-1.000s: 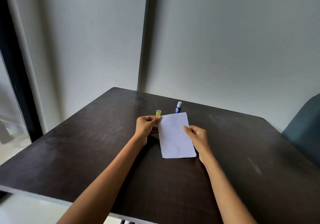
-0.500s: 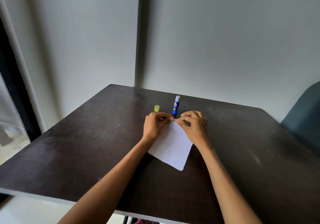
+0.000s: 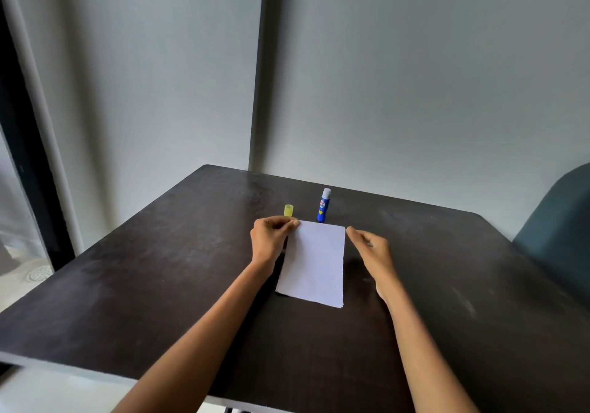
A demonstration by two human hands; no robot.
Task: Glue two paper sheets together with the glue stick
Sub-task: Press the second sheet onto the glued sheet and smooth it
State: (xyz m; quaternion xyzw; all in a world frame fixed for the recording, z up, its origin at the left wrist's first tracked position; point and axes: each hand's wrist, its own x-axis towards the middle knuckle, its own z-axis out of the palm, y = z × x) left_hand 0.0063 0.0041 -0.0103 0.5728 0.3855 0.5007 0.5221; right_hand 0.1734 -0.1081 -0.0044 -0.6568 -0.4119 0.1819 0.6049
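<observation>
left hand (image 3: 271, 241) curled, pinching far left corner of white paper (image 3: 314, 264); right hand (image 3: 372, 253) loosely open, forefinger tip at far right corner, gripping nothing.

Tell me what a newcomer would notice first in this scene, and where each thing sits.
The white paper stands out most, lying flat at the middle of the dark table, with the left hand pinching its far left corner and the right hand at its far right corner. Just beyond it stand the blue glue stick, upright and uncapped, and its yellow cap to the left.
</observation>
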